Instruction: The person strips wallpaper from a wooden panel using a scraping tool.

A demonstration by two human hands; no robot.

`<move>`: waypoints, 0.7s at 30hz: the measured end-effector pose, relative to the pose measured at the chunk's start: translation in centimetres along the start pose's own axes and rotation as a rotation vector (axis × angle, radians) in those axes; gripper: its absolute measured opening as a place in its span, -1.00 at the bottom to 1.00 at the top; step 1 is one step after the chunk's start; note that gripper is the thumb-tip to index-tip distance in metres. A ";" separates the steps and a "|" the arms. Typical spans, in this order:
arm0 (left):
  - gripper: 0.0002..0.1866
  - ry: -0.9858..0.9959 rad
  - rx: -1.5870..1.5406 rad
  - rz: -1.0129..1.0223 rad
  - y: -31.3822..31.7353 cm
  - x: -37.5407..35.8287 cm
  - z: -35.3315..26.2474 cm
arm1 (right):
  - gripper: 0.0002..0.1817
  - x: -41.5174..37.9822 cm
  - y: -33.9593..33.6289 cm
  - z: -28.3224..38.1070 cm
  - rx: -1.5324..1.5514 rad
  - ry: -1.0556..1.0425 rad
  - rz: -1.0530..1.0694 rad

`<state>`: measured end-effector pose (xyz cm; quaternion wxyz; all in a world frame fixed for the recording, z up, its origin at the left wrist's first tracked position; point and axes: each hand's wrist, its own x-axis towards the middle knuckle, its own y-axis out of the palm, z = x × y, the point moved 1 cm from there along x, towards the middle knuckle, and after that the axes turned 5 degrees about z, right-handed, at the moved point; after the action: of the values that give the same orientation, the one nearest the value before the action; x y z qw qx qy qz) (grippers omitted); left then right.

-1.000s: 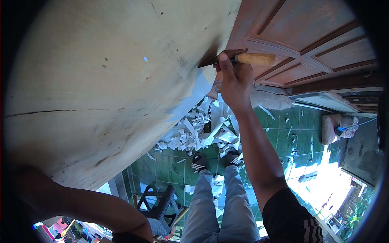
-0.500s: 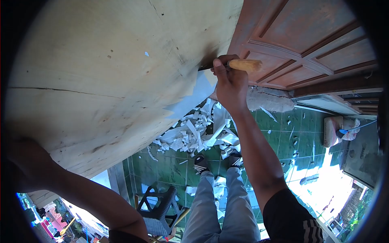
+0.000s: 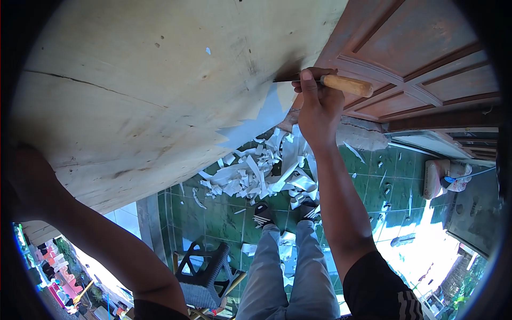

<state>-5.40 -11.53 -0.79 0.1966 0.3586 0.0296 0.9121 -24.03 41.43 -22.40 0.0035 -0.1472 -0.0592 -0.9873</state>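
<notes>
A large pale wooden board (image 3: 133,101) slants across the upper left. My right hand (image 3: 320,114) is closed around a wooden-handled scraper (image 3: 348,85), thumb on top near the ferrule. Its thin metal blade, seen edge-on, meets the board close to the right edge, at the upper tip of a jagged light-blue-white layer (image 3: 261,117). At the far left, my left hand (image 3: 32,176) lies against the board's lower left part. Deep shadow hides its fingers.
Torn white strips (image 3: 256,173) lie heaped on green tiles (image 3: 221,221) below the board. A dark plastic stool (image 3: 205,277) stands lower left, beside my legs. A brown panelled door (image 3: 389,64) rises upper right, with a sack (image 3: 437,178) on the floor beyond.
My right hand and the scraper have moved right and slightly up in view, along with the board's edge. The left hand appears slightly higher. The scraper stays in my grip.
</notes>
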 end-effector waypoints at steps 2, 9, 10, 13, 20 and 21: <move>-0.77 0.161 0.363 0.089 3.7 -3.4 0.9 | -0.80 -0.5 0.2 -1.0 -0.022 -0.006 0.010; -0.74 0.169 0.439 0.226 7.1 -5.1 1.4 | -0.80 -0.9 0.5 -1.1 0.068 0.039 -0.052; -0.74 0.160 0.421 0.213 7.4 -5.5 1.3 | -0.80 -0.7 0.2 -1.2 0.049 0.075 -0.055; -0.74 0.117 0.383 0.181 2.5 -2.8 0.3 | -0.80 -0.3 0.6 0.3 0.107 -0.011 -0.044; -0.74 0.029 0.290 0.105 -1.8 0.9 -0.9 | -0.80 -0.6 0.8 0.0 0.059 -0.018 -0.013; -0.74 0.016 0.279 0.095 -1.7 0.7 -0.8 | -0.80 -0.4 0.7 -0.3 0.057 -0.006 -0.010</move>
<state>-5.82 -9.59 -1.21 0.1011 0.3763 0.1403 0.9102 -23.67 40.68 -22.69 0.0025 -0.1495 -0.0883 -0.9848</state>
